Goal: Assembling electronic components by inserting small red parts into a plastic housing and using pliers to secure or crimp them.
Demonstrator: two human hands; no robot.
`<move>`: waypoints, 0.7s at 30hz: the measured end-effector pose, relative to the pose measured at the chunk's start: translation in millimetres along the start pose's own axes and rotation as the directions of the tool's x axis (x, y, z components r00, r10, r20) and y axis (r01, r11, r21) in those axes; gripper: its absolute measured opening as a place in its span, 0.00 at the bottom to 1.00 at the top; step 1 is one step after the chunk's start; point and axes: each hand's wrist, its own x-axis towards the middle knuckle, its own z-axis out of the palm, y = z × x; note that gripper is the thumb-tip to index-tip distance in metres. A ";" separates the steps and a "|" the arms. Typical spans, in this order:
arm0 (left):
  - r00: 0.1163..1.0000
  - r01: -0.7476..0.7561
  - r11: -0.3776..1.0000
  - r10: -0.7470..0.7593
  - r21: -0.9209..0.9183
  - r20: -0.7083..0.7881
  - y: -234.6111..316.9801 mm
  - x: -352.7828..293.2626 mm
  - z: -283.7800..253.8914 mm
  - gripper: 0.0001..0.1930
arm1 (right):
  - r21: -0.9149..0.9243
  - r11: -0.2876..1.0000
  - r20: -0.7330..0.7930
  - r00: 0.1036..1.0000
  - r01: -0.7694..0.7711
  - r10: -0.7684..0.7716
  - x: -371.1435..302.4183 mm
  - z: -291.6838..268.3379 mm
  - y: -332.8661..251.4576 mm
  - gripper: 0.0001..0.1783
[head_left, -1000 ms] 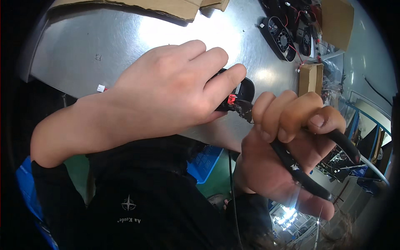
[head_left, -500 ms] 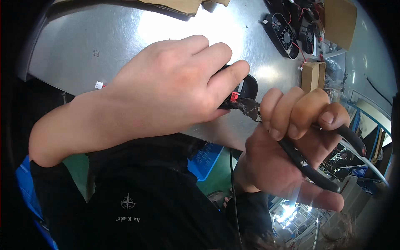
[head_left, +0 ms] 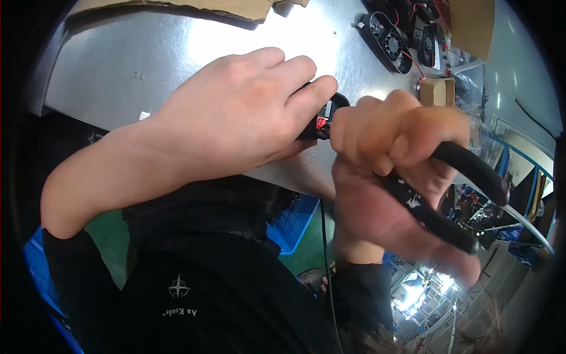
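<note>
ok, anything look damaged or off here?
Two small things. The black-handled tool in the right hand has a pale patch breaking its black lower handle; wear or residue, can't tell. Also a small mark interrupts the smooth metal table, on the left.

The wide head view looks steeply down from close above the hands (head_left: 239, 106), with tabletop (head_left: 118, 65) toward eleven o'clock, the wearer's shirt (head_left: 224, 277) toward seven.
</note>
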 end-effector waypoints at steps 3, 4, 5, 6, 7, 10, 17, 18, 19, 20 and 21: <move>0.999 -0.025 1.000 0.025 -0.006 -0.027 -2.5 1.5 3.3 0.36 | 0.137 0.985 0.166 0.983 -0.100 0.076 7.2 -12.9 1.8 0.50; 0.999 -0.031 0.999 0.031 -0.008 -0.024 -4.1 1.6 2.8 0.36 | 0.079 0.989 0.180 0.978 -0.125 0.109 12.0 -13.4 -0.1 0.44; 0.999 -0.052 0.998 0.051 -0.022 -0.013 -6.3 0.6 1.2 0.34 | 0.078 0.989 0.174 0.979 -0.122 0.107 18.5 -17.5 -0.8 0.44; 0.997 -0.073 0.997 0.073 -0.032 0.001 -8.1 0.7 -1.7 0.33 | 0.017 0.986 0.307 0.939 -0.165 0.152 26.3 -23.4 -1.1 0.37; 0.997 -0.079 0.996 0.079 -0.031 0.008 -8.8 1.6 -4.1 0.33 | -0.049 0.979 0.432 0.879 -0.200 0.201 29.5 -27.5 -1.5 0.32; 0.997 -0.070 0.991 0.071 -0.111 0.005 -9.2 6.0 -7.8 0.25 | -0.019 0.974 0.433 0.876 -0.227 0.213 31.0 -32.6 -3.2 0.31; 0.998 -0.030 0.996 0.026 -0.083 -0.048 -6.1 4.5 -1.1 0.17 | 0.087 0.936 0.489 0.833 -0.341 0.258 40.6 -43.4 2.1 0.32; 0.999 -0.030 0.996 0.027 -0.082 -0.041 -7.3 3.7 -1.1 0.17 | 0.099 0.931 0.504 0.824 -0.353 0.259 44.0 -45.4 3.2 0.32; 0.999 -0.030 0.996 0.027 -0.080 -0.034 -7.4 2.5 -1.0 0.17 | 0.111 0.925 0.519 0.815 -0.364 0.259 47.4 -47.3 4.2 0.32; 0.999 -0.030 0.997 0.028 -0.078 -0.027 -6.1 0.9 -0.7 0.17 | 0.122 0.919 0.534 0.805 -0.375 0.258 50.5 -49.3 4.8 0.33; 0.999 -0.039 0.996 0.038 -0.086 -0.020 -5.5 1.5 -1.5 0.17 | 0.126 0.914 0.540 0.799 -0.386 0.264 52.1 -51.0 1.1 0.33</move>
